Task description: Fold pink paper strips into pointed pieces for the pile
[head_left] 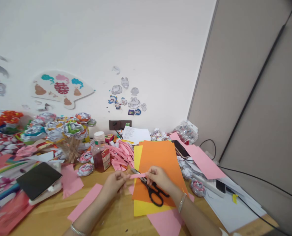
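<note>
A narrow pink paper strip (137,176) is stretched level between my two hands above the table. My left hand (117,183) pinches its left end, and my right hand (158,177) pinches the right end. Below the strip, black-handled scissors (156,198) lie on orange paper (158,154), their blades pointing up and left, partly covered by my right hand. Yellow paper (142,209) shows under the orange sheets. Pieces of pink paper (166,223) lie at the front and to the left of my left forearm.
Behind my hands stand a bottle of dark liquid (101,159), a heap of pink strips (121,152) and a bunch of paper flowers (73,129) on sticks. A black tablet-like device (39,180) lies left. Rightward are a phone (180,148), white paper (224,209) and cables (259,178).
</note>
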The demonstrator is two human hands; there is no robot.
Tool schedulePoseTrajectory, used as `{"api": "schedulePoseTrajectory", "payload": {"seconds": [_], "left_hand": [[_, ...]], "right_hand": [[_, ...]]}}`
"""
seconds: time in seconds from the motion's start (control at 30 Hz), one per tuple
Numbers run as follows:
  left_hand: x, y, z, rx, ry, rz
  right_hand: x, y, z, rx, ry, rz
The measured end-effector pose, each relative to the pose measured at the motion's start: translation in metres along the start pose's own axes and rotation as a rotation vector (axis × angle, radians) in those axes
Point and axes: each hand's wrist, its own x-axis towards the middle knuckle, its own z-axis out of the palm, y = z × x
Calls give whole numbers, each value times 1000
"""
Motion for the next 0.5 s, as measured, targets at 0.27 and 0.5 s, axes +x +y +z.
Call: {"api": "schedulePoseTrajectory", "payload": {"seconds": [0.27,0.5], "left_hand": [[2,-2,-3,-1,96,82],[0,-5,0,41,19,90]], "right_hand": [[-13,-6,13,-77,-203,2],[-13,-1,19,-170,-206,-68]]}}
